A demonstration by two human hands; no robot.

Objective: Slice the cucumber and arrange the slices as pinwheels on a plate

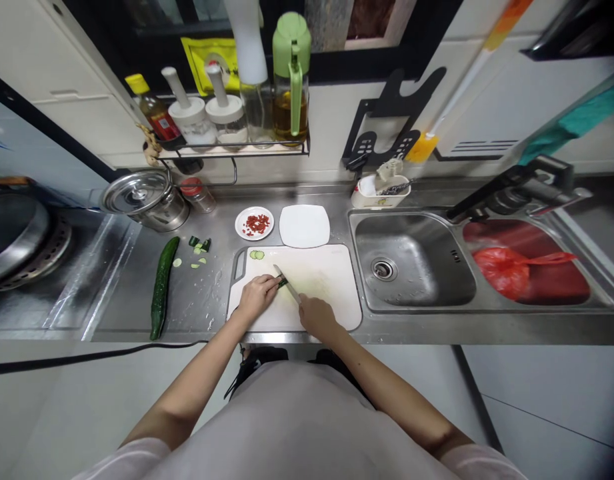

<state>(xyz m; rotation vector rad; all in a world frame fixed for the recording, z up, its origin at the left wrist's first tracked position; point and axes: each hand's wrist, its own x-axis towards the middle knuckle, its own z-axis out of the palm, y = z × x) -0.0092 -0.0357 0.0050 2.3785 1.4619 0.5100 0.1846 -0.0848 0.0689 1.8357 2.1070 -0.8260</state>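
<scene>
A person in a pale shirt (287, 420) stands at the near edge of the steel table (201, 307), both forearms reaching over it. The right hand (317, 319) has its grip clamped round the handle of a knife (291, 290), whose blade points far and left. Just left of that, the left hand (258, 298) has its grip closed on a small dark-green cucumber piece (283, 283), pinned on the white cutting board (337, 293). The blade is right at the piece; from here I can't tell how deep it has gone. A few pale slices (257, 255) overlap at the board's far left corner.

Off to the left, a long cucumber (163, 287) lies near to far on the table, with some cucumber scraps (201, 247) beside its far end. Over on the right are 2 sink basins, the left one (421, 273) bare steel, the right one holding a knotted red bag (504, 273).

Just beyond the board sit a white plate (305, 225) and, left of it, a round dish (239, 225) with small red bits (257, 225). Farther left is a lidded pot (161, 210), and at the back a rack (237, 152) carries seasoning containers.
</scene>
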